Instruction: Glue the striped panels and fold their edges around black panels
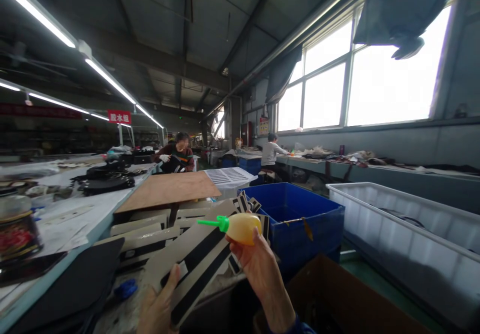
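My right hand (258,264) is wrapped round a soft bottle (245,228) of yellow liquid, whose green nozzle (213,222) points left. My left hand (159,299) grips the lower left edge of a pale board (202,269) with black stripes, its thumb on top beside a small whitish patch (182,270). The board lies tilted below the bottle. Behind it, more striped boards (150,244) are piled in rows on the work surface.
A blue bin (307,224) and a white tub (375,224) stand at the right, with a cardboard box (337,289) in front. Black sheets (75,289) and a jar (17,224) are at the left. Two people (180,154) work farther back.
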A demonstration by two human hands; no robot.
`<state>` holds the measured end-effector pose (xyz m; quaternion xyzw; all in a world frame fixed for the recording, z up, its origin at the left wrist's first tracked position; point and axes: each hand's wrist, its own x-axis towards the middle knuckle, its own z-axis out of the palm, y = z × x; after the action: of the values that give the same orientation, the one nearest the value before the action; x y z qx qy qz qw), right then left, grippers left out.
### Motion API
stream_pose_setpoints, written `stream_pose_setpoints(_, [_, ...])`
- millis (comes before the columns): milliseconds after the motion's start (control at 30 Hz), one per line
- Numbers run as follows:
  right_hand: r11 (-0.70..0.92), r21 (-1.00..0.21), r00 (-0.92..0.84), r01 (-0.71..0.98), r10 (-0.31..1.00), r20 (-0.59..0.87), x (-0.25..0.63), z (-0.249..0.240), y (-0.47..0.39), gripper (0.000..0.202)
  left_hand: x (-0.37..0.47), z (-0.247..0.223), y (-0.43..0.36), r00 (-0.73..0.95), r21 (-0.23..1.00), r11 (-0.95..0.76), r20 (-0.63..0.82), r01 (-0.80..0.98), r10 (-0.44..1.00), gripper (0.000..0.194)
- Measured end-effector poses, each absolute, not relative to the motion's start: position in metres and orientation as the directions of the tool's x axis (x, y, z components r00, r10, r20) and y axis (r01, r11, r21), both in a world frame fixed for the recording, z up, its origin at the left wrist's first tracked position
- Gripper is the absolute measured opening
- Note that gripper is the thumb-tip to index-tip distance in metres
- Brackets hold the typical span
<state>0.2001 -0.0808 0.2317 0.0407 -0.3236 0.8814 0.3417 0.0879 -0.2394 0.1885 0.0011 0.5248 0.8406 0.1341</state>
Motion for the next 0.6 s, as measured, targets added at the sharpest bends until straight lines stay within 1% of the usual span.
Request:
stream_pose_setpoints(67, [-0.472,-0.587,-0.726,-0.658,0.605,0.327,0.210,0.227,-0.087,0.072,0.100,0.190,-0.243,-0.933,0.852,-0.405,-0.232,-0.332,0.276,0.029])
stream_pose_setpoints(100, [-0.408,-0.619,-0.701,-0.670,0.623,0.347,0.214,0.223,-0.089,0.070,0.106,0.188,-0.245,-0.923,0.839,-0.409,-0.252,-0.358,0.291,0.033])
stream_pose_setpoints(167, [-0.292,-0.671,-0.655,-0.682,0.653,0.381,0.221,0.216,-0.093,0.063,0.117,0.185,-0.249,-0.913,0.810,-0.444,-0.259,-0.382,0.314,0.038])
stream_pose_setpoints(267, [-0.173,-0.703,-0.582,-0.690,0.710,0.396,0.229,0.209,-0.098,0.055,0.132,0.186,-0.253,-0.915,0.768,-0.519,-0.221,-0.376,0.337,0.043])
stream_pose_setpoints(333, [-0.077,-0.721,-0.523,-0.688,0.742,0.419,0.233,0.207,-0.101,0.061,0.139,0.190,-0.255,-0.916,0.748,-0.550,-0.197,-0.371,0.350,0.049])
stream_pose_setpoints(400, [0.027,-0.734,-0.474,-0.679,0.747,0.466,0.237,0.208,-0.106,0.071,0.145,0.195,-0.258,-0.916,0.735,-0.571,-0.177,-0.367,0.361,0.054])
stream_pose_setpoints(500, [0.118,-0.738,-0.467,-0.665,0.705,0.534,0.243,0.212,-0.116,0.084,0.152,0.202,-0.261,-0.923,0.725,-0.596,-0.147,-0.345,0.356,0.052])
stream_pose_setpoints(600, [0.212,-0.715,-0.453,-0.666,0.647,0.614,0.249,0.217,-0.132,0.089,0.161,0.207,-0.263,-0.928,0.728,-0.605,-0.116,-0.322,0.354,0.049])
